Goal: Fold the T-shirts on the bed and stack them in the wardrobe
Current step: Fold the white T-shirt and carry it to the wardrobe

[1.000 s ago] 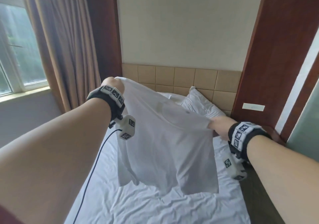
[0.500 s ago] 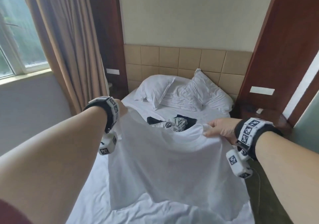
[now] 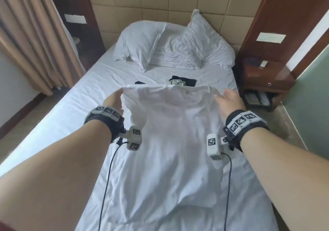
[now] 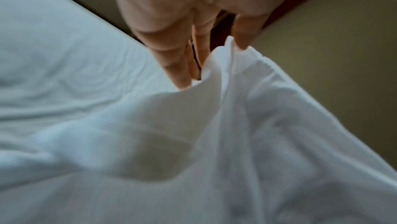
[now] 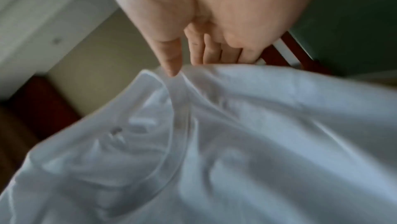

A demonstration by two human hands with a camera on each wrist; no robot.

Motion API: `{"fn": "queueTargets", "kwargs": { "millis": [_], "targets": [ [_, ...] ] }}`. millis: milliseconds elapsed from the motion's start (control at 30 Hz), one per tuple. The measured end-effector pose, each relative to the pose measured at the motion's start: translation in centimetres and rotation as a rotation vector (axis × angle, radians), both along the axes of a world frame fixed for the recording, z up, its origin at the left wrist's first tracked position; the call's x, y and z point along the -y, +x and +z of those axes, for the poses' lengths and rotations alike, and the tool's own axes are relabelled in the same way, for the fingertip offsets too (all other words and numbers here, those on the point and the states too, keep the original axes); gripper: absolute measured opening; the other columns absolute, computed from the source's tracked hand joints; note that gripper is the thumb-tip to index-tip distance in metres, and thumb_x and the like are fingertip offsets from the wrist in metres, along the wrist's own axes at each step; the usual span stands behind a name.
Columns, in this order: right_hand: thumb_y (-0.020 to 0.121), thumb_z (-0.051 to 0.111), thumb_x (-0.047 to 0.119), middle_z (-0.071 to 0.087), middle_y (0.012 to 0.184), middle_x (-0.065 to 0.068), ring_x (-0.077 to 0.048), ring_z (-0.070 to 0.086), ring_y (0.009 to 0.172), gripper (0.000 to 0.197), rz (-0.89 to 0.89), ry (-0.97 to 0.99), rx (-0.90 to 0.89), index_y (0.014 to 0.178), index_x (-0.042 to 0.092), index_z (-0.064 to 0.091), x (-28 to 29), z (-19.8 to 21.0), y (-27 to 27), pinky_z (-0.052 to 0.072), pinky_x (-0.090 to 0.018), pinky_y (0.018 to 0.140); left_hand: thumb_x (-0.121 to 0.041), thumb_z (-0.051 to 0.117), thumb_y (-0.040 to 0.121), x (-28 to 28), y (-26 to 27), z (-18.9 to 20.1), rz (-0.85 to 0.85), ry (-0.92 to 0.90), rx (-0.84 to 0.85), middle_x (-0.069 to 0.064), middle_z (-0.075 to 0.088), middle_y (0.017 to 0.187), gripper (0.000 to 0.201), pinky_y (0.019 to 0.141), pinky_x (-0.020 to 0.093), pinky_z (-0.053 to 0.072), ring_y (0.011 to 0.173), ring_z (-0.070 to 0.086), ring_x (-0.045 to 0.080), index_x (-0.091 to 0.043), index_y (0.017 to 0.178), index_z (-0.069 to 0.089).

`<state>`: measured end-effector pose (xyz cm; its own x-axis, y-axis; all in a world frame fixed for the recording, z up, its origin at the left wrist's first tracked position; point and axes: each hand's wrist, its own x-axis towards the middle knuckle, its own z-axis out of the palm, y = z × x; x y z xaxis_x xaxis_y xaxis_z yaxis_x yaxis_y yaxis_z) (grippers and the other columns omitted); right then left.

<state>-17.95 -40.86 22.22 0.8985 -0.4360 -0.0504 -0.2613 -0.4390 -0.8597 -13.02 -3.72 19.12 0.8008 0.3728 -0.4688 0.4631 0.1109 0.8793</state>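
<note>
The thin white T-shirt (image 3: 165,141) lay rumpled lengthwise on the creased bed sheet (image 3: 74,116), its top edge lifted. Your left hand (image 3: 114,100) pinched one shoulder corner; your right hand (image 3: 229,100) seemed to pinch the other near the ribbed collar, though blur obscured it. Beyond lay crumpled dark garments (image 3: 183,82).

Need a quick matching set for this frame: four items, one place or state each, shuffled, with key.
Items:
1. white T-shirt
2. dark crumpled clothes
3. white pillows
4. dark wooden nightstand

Places/states:
A. at the tan padded headboard
B. beside the bed, on the person's right
C. pinched at its top edge by the left hand and right hand
D. lying mid-bed beyond the shirt

Pairs: 1-C, 2-D, 3-A, 4-B
</note>
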Motion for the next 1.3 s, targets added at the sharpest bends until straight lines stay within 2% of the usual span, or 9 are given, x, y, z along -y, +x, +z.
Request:
{"fn": "queueTargets", "kwargs": {
  "millis": [100, 300, 433, 600, 733, 867, 1000, 1167, 1300],
  "targets": [
    [0.096, 0.061, 0.025, 0.047, 0.149, 0.007, -0.013, 0.047, 0.134, 0.063, -0.037, 0.037, -0.084, 0.154, 0.02, 0.039, -0.4, -6.3, 1.1, 0.03, -0.02, 0.099, -0.058, 0.047, 0.1, 0.5, 1.9, -5.2, -0.079, 0.208, -0.042, 0.016, 0.05, 0.15, 0.066, 0.11, 0.047, 0.044, 0.135, 0.051, 0.038, -0.014, 0.149, 0.048],
    [0.09, 0.057, 0.031, 0.068, 0.103, -0.015, -0.032, 0.064, 0.097, 0.039, -0.006, -0.165, -0.679, 0.116, 0.004, 0.067, 1.5, -23.4, -5.7, 0.038, -0.026, 0.071, -0.05, 0.064, 0.092, -0.5, -2.6, -22.1, -0.312, 0.357, -0.526, 0.019, 0.061, 0.136, 0.065, 0.105, 0.048, 0.049, 0.119, 0.061, 0.043, -0.003, 0.137, 0.058],
    [0.098, 0.059, 0.027, 0.063, 0.129, -0.02, -0.032, 0.061, 0.115, 0.041, 0.09, -0.211, -1.098, 0.13, 0.001, 0.06, 1.2, -31.6, -10.6, 0.044, -0.029, 0.084, -0.039, 0.073, 0.092, -0.8, -7.6, -29.1, -0.509, 0.398, -0.782, 0.013, 0.066, 0.125, 0.05, 0.09, 0.041, 0.051, 0.107, 0.063, 0.033, -0.001, 0.122, 0.063],
    [0.079, 0.079, 0.033, 0.07, 0.115, -0.014, -0.032, 0.066, 0.102, 0.052, -0.03, -0.134, -1.03, 0.12, 0.007, 0.063, 0.6, -37.7, -14.6, 0.047, -0.031, 0.084, -0.055, 0.088, 0.063, -0.7, -11.2, -33.4, -0.776, 0.528, -0.837, 0.016, 0.071, 0.113, 0.075, 0.079, 0.039, 0.056, 0.097, 0.067, 0.031, -0.009, 0.119, 0.07],
    [0.087, 0.072, 0.027, 0.07, 0.092, -0.01, -0.03, 0.065, 0.085, 0.02, -0.012, -0.135, -0.971, 0.094, 0.009, 0.068, 0.5, -38.5, -15.1, 0.05, -0.033, 0.081, -0.044, 0.09, 0.067, -0.4, -13.4, -35.1, -0.885, 0.492, -0.861, 0.013, 0.07, 0.116, 0.066, 0.078, 0.033, 0.055, 0.104, 0.068, 0.029, -0.011, 0.12, 0.069],
    [0.089, 0.066, 0.015, 0.062, 0.073, -0.003, -0.024, 0.055, 0.066, 0.008, -0.075, -0.114, -0.708, 0.088, 0.008, 0.062, 0.1, -37.5, -16.3, 0.037, -0.03, 0.065, -0.046, 0.088, 0.05, -1.1, -15.5, -36.4, -0.799, 0.27, -0.853, 0.014, 0.075, 0.11, 0.074, 0.084, 0.048, 0.06, 0.094, 0.072, 0.037, -0.015, 0.116, 0.073],
    [0.082, 0.072, 0.02, 0.069, 0.082, -0.009, -0.03, 0.065, 0.077, 0.019, -0.188, 0.007, -0.567, 0.094, 0.008, 0.065, 0.4, -36.6, -17.5, 0.049, -0.034, 0.068, -0.028, 0.08, 0.083, -1.2, -17.1, -33.4, -0.546, 0.09, -0.848, 0.023, 0.076, 0.103, 0.042, 0.094, 0.063, 0.054, 0.1, 0.071, 0.048, 0.003, 0.11, 0.075],
    [0.072, 0.089, 0.024, 0.074, 0.091, -0.015, -0.032, 0.072, 0.079, 0.042, -0.085, 0.205, -0.863, 0.102, 0.002, 0.069, 1.5, -34.4, -18.1, 0.056, -0.033, 0.065, -0.044, 0.08, 0.08, -3.3, -18.1, -30.2, -0.516, 0.25, -0.86, 0.018, 0.077, 0.095, 0.049, 0.087, 0.053, 0.06, 0.088, 0.075, 0.041, 0.0, 0.101, 0.076],
    [0.077, 0.087, 0.015, 0.073, 0.08, -0.018, -0.032, 0.071, 0.07, 0.027, -0.073, 0.253, -0.954, 0.091, -0.002, 0.071, 2.0, -32.5, -18.7, 0.057, -0.033, 0.059, -0.062, 0.075, 0.073, -4.9, -19.2, -28.9, -0.477, 0.296, -0.854, 0.014, 0.078, 0.094, 0.068, 0.092, 0.053, 0.058, 0.09, 0.075, 0.039, -0.003, 0.106, 0.076]
  ]
}}
